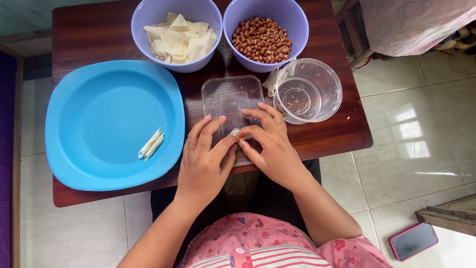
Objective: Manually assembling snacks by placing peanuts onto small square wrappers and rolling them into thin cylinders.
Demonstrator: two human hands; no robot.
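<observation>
Both hands, left [202,161] and right [271,144], pinch a small wrapper roll [234,132] over a clear lid [230,99] on the dark wood surface [89,30]. White tile floor [411,124] all around, phone [413,241] lying on it

Small dark-brown wooden table [89,30], polished and reddish, set on a floor of pale glossy tiles [411,129] with daylight glare reflected across them at right. Patterned pinkish cloth [411,22] draped over furniture in the upper right corner. Pink-edged phone [413,241] face up on the tiles at lower right, just beside a piece of weathered wood [448,216]. Purple surface [6,149] along the left edge.
</observation>
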